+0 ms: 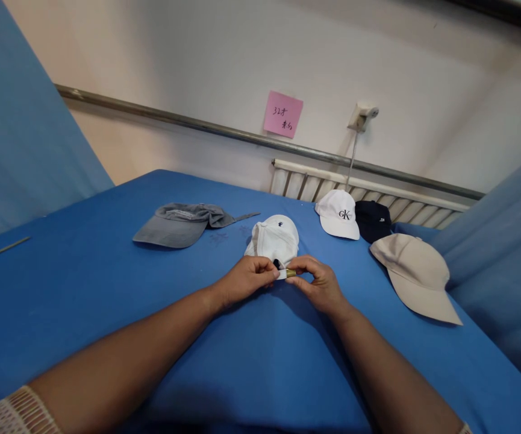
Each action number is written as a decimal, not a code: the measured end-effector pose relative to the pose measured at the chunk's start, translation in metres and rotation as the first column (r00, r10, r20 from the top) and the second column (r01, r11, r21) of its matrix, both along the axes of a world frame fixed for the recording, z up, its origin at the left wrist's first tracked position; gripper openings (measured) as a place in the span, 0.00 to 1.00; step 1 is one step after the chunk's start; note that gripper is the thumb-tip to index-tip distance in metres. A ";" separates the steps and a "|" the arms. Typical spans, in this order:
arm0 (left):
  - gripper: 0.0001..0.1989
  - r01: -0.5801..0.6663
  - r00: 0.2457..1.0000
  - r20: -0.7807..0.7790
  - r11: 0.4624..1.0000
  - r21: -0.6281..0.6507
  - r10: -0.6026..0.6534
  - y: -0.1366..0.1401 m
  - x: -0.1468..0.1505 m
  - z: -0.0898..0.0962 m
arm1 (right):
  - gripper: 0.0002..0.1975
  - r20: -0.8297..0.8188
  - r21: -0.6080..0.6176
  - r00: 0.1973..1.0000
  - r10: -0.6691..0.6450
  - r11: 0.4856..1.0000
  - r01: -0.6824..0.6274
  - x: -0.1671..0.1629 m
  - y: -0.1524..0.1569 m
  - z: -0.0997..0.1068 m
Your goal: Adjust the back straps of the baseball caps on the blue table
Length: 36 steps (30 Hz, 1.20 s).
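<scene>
A white baseball cap with a small dark emblem lies in front of me, its back strap towards me. My left hand pinches the white strap between thumb and fingers. From the other side, my right hand is closed on a gold-coloured buckle at the strap's end. Both hands meet just at the near edge of the cap. The fingertips partly hide the strap and the buckle.
A grey cap with a loose strap lies at the left. On the right are a white CK cap, a dark navy cap and a beige cap. Blue cloth covers the table; a radiator stands behind.
</scene>
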State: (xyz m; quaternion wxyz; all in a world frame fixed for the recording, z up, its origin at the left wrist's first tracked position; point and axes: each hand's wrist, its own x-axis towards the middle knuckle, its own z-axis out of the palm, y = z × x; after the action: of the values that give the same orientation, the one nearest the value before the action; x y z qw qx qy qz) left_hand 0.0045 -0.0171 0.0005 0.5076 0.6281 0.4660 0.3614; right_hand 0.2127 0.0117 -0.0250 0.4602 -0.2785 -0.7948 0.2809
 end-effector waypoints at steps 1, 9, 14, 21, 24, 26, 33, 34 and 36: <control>0.15 -0.003 1.000 -0.012 1.000 0.013 0.003 0.001 0.000 -0.001 | 0.08 0.002 -0.001 1.000 0.003 1.000 -0.003 0.000 0.000 0.000; 0.13 -0.011 0.996 -0.083 0.995 0.100 0.019 -0.002 0.000 0.003 | 0.07 0.018 0.025 1.000 0.015 1.000 -0.016 -0.001 0.000 0.000; 0.13 -0.025 0.989 -0.142 0.992 0.127 0.043 -0.003 0.000 0.007 | 0.07 0.019 0.040 1.000 0.019 0.999 -0.020 -0.001 0.000 0.000; 0.12 -0.007 0.977 -0.208 0.990 0.143 0.037 -0.002 -0.001 0.008 | 0.06 0.035 0.085 0.998 0.053 0.995 -0.055 -0.002 -0.001 0.001; 0.12 -0.010 0.978 -0.204 0.986 0.166 0.045 -0.002 -0.001 0.007 | 0.06 0.031 0.081 0.998 0.050 0.995 -0.052 -0.002 0.000 0.000; 0.12 -0.014 0.978 -0.201 0.983 0.182 0.051 -0.002 0.000 0.005 | 0.06 0.033 0.073 0.998 0.047 0.996 -0.049 -0.003 0.000 0.000; 0.13 -0.020 0.974 -0.218 0.980 0.199 0.065 0.000 -0.001 0.003 | 0.07 -0.002 0.064 0.999 0.038 0.997 -0.038 -0.004 -0.001 -0.001; 0.13 -0.018 0.974 -0.218 0.980 0.199 0.062 0.000 -0.001 0.004 | 0.06 -0.003 0.062 0.999 0.040 0.997 -0.039 -0.005 -0.002 -0.002; 0.13 -0.015 0.975 -0.214 0.979 0.201 0.059 0.000 -0.001 0.005 | 0.06 0.004 0.050 0.999 0.041 0.998 -0.041 -0.006 -0.002 -0.002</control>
State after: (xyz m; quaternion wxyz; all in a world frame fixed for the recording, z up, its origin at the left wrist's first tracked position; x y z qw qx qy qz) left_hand 0.0034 -0.0172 0.0052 0.3811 0.7026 0.4926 0.3441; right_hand 0.2070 0.0100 -0.0268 0.4602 -0.2510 -0.8077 0.2697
